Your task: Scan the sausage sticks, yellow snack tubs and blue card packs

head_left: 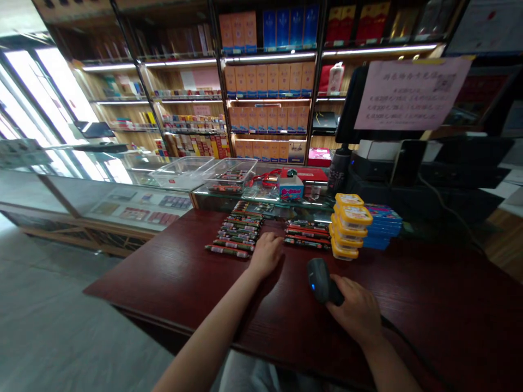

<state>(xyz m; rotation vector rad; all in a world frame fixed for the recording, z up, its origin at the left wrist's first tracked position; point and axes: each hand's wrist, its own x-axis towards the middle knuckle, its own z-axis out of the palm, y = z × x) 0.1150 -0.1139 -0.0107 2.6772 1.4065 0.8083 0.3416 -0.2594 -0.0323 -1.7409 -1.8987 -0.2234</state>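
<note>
Black plastic barcode scanner (pixel 321 281), light with a narrow handle to hold, sits gripped in the right hand (pixel 354 311) on the dark red wooden counter (pixel 433 305), the open left hand (pixel 266 255) just beside wrapped sausage sticks (pixel 236 233).

I grip a dark corded barcode scanner (pixel 319 280) in my right hand (pixel 355 311); my flat left hand (pixel 265 255) lies just beside a row of wrapped sticks (pixel 235 235).

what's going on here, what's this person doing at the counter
A person is at a dark red wooden counter in a shop. Their right hand grips a black handheld barcode scanner with a black cord running off across the counter. Their left hand rests beside rows of slim wrapped stick packs. Stacked yellow-lidded plastic tubs sit nearby.
</note>
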